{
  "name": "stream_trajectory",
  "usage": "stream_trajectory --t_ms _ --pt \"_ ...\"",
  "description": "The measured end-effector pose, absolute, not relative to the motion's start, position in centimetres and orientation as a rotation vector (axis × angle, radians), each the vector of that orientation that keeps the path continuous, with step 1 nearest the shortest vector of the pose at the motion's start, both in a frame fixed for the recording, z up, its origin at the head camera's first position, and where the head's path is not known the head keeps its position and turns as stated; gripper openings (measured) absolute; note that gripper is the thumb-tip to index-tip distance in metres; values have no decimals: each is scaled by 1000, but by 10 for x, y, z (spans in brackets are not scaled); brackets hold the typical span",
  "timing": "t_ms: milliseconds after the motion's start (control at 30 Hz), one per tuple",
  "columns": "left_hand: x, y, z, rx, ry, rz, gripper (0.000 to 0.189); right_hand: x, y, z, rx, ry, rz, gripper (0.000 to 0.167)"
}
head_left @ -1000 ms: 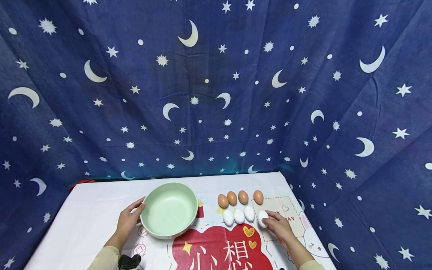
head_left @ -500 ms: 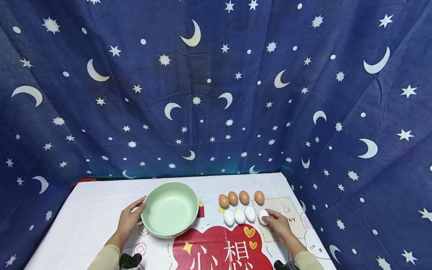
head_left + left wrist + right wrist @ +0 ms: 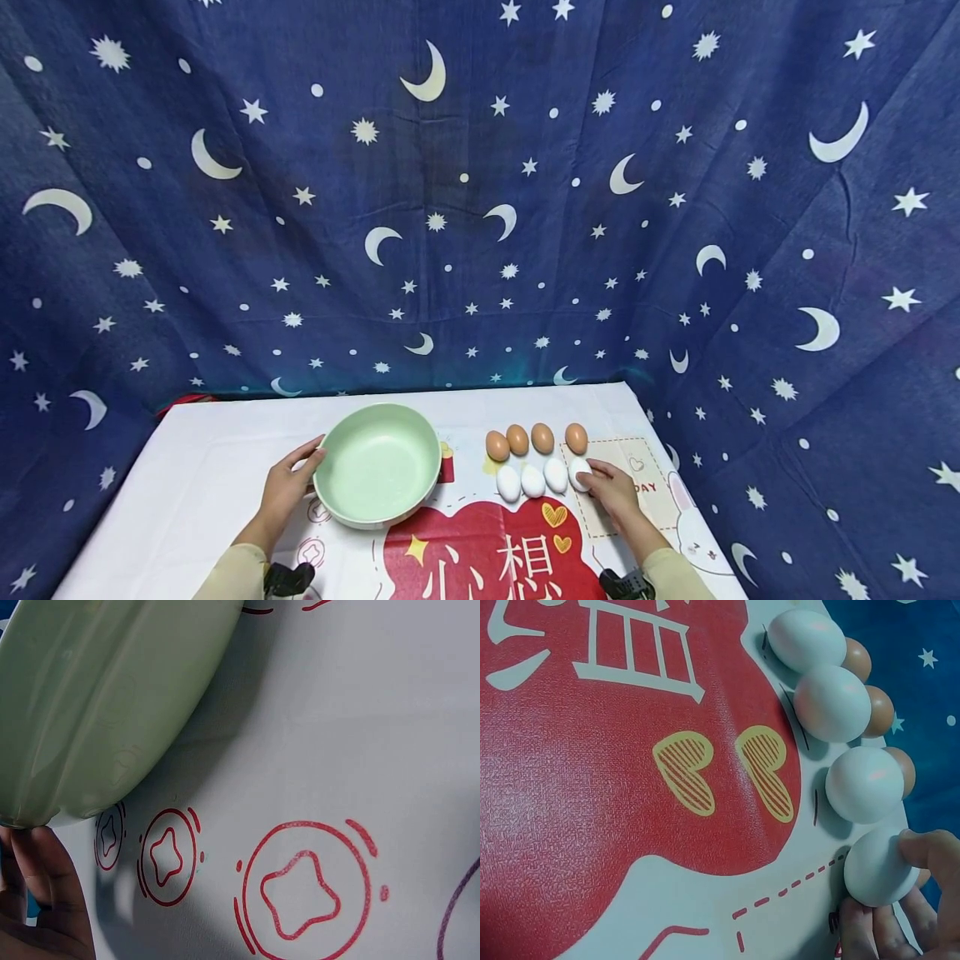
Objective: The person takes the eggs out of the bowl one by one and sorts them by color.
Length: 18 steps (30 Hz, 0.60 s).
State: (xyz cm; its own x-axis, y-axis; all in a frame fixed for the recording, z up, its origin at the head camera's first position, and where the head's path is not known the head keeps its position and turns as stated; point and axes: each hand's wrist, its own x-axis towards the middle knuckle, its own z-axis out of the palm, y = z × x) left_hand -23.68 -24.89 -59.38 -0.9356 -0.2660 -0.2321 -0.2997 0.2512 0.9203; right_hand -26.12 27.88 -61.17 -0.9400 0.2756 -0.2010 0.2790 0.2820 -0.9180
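On the left side of the table is a round pale green bowl (image 3: pixel 378 467), with nothing inside it. My left hand (image 3: pixel 288 483) grips its left edge, thumb by the rim; in the left wrist view the fingers (image 3: pixel 45 870) reach under the bowl's side. At the right, my right hand (image 3: pixel 613 492) holds a white egg (image 3: pixel 881 866) between thumb and fingers, at the right end of a row of white eggs (image 3: pixel 532 481). Behind that row several brown eggs (image 3: pixel 542 438) form a second row, the rightmost brown egg (image 3: pixel 576 438) standing a little apart.
A white printed cloth (image 3: pixel 247 433) covers the table, with a red patch (image 3: pixel 450 533) in front of the eggs. Blue curtains (image 3: pixel 450 275) with stars and moons hang behind the table and along its right side.
My right hand has shifted slightly left with the white egg, bringing it closer to the other white eggs. My left hand and the bowl have stayed in place.
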Motion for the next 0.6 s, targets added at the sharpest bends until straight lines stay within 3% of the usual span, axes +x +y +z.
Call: stream_trajectory --t_ms 600 --pt "-237 -248 -594 -552 2473 1817 58 -259 276 -608 563 2488 -1824 57"
